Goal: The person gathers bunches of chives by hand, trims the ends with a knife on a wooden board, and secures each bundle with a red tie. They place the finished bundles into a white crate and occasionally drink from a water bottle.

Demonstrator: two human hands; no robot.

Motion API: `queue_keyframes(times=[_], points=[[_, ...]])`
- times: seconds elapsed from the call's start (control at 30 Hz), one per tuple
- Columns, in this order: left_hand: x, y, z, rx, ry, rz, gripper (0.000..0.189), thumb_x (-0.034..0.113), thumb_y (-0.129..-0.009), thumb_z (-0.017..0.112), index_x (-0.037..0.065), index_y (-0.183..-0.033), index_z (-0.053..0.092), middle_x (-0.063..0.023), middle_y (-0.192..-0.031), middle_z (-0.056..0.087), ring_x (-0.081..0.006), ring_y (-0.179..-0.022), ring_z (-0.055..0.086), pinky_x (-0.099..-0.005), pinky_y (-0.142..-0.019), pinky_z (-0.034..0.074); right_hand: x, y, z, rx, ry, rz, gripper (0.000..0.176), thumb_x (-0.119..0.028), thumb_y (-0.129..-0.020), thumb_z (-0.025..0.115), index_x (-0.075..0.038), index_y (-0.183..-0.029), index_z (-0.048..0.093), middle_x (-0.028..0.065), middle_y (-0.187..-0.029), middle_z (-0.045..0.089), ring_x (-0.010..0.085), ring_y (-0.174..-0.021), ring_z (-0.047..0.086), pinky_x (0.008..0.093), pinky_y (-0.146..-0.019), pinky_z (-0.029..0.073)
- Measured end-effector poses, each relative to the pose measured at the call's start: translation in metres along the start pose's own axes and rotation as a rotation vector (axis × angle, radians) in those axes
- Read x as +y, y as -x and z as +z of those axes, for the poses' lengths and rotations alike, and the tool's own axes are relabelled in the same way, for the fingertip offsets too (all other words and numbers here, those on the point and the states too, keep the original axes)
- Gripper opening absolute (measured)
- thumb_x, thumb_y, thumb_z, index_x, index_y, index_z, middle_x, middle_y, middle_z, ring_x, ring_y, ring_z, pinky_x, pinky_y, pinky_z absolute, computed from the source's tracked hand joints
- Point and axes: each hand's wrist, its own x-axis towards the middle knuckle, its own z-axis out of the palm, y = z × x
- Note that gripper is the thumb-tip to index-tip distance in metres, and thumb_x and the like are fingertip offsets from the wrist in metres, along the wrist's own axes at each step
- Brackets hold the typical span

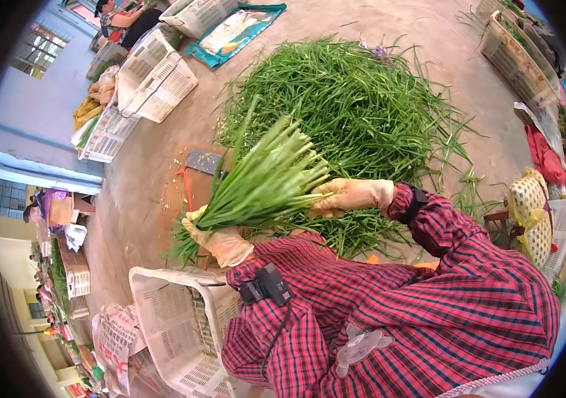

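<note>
A thick bunch of garlic chives (263,172) fans up and to the right from my left hand (220,240), whose gloved fingers are wrapped round its lower end. At the bunch's right side, my right hand (349,196), in a pale glove too, is closed with some of the leaves at its fingertips; part of its grip is hidden. Beyond both hands a large heap of loose chives (356,106) covers the floor. A flat grey blade-like piece (203,161) lies just behind the bunch, near a red strip (186,186) on a brown board (173,192).
An open white plastic crate (163,318) stands close below my left arm, beside a printed sack (114,338). More crates (160,86) line the upper left, near a seated person (124,20). Another crate (518,60) and a yellow patterned bundle (530,219) are at the right.
</note>
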Motion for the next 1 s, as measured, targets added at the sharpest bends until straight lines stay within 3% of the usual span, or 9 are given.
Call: queue_keyframes(times=[0.07,0.2,0.27,0.4,0.57,0.63,0.73,0.87,1.0], points=[[0.006,0.010,0.018,-0.031,0.133,-0.084,0.034,0.037,-0.112,0.044,0.015,-0.091,0.059,0.0051,-0.087,0.061,-0.0099,-0.079,0.058,-0.0292,-0.079,0.050,-0.024,0.014,0.007,-0.002,0.045,0.059,0.029,-0.030,-0.107,0.059,-0.006,-0.119,0.068,-0.0034,-0.093,0.066,0.0050,-0.077,0.055,0.0224,-0.067,0.047],[0.017,0.007,0.010,-0.150,-0.213,0.175,0.031,0.038,-0.110,0.050,0.017,-0.089,0.060,0.0084,-0.085,0.061,-0.0080,-0.080,0.057,-0.0284,-0.084,0.049,-0.029,0.037,-0.011,-0.033,0.038,0.077,0.028,-0.030,-0.108,0.055,-0.007,-0.111,0.069,-0.0078,-0.078,0.057,0.0027,-0.066,0.048,0.0188,-0.057,0.040],[0.034,0.021,0.040,-0.352,0.536,-0.110,0.026,0.033,-0.109,0.053,0.016,-0.090,0.057,0.0083,-0.084,0.057,-0.0087,-0.079,0.054,-0.0288,-0.085,0.049,-0.026,0.045,-0.035,0.078,0.137,0.094,0.027,-0.030,-0.108,0.054,-0.008,-0.107,0.070,-0.0070,-0.078,0.057,0.0030,-0.066,0.048,0.0193,-0.057,0.040],[0.059,0.009,0.043,-0.449,0.355,-0.060,0.022,0.030,-0.108,0.056,0.019,-0.088,0.055,0.0089,-0.085,0.053,-0.0065,-0.086,0.051,-0.0299,-0.088,0.043,-0.055,0.024,-0.028,0.307,0.180,-0.164,0.030,-0.028,-0.109,0.050,-0.006,-0.105,0.069,-0.0054,-0.073,0.056,0.0038,-0.057,0.045,0.0209,-0.052,0.039],[0.097,-0.031,0.008,-0.533,0.714,-0.137,0.021,0.028,-0.110,0.050,0.015,-0.094,0.054,0.0030,-0.092,0.052,-0.0113,-0.089,0.050,-0.0317,-0.094,0.043,-0.098,-0.075,-0.015,0.398,-0.605,-0.485,0.020,-0.024,-0.110,0.049,-0.008,-0.110,0.062,-0.0086,-0.069,0.048,0.0037,-0.054,0.039,0.0209,-0.048,0.034],[0.112,-0.065,-0.038,-0.285,0.280,0.160,0.022,0.029,-0.111,0.046,0.013,-0.097,0.054,0.0013,-0.095,0.053,-0.0129,-0.091,0.051,-0.0331,-0.097,0.043,-0.110,-0.116,-0.008,0.452,-0.634,-0.467,0.022,-0.025,-0.110,0.051,-0.008,-0.110,0.064,-0.0078,-0.073,0.052,0.0038,-0.059,0.043,0.0194,-0.052,0.038],[0.113,-0.129,-0.109,-0.640,0.970,0.006,0.027,0.031,-0.113,0.038,0.011,-0.104,0.055,-0.0025,-0.101,0.055,-0.0166,-0.097,0.053,-0.0360,-0.102,0.041,-0.128,-0.172,0.023,0.347,-0.447,-0.400,0.025,-0.029,-0.109,0.053,-0.007,-0.110,0.067,-0.0059,-0.080,0.060,0.0041,-0.066,0.051,0.0189,-0.057,0.041],[0.146,-0.119,-0.054,-0.446,0.573,0.156,0.023,0.030,-0.110,0.049,0.015,-0.095,0.056,0.0049,-0.090,0.057,-0.0124,-0.087,0.054,-0.0321,-0.090,0.045,-0.145,-0.233,0.063,0.084,-0.083,-0.262,0.025,-0.022,-0.103,0.064,-0.006,-0.122,0.070,-0.0025,-0.103,0.071,0.0028,-0.084,0.059,0.0208,-0.071,0.047],[0.162,-0.108,-0.070,-0.207,0.475,0.242,0.022,0.030,-0.109,0.052,0.016,-0.092,0.055,0.0072,-0.081,0.049,-0.0106,-0.079,0.049,-0.0293,-0.080,0.043,-0.131,-0.267,0.077,0.032,0.164,-0.334,0.046,-0.023,-0.094,0.075,-0.005,-0.135,0.063,0.0042,-0.131,0.064,0.0157,-0.112,0.060,0.0325,-0.097,0.049]])
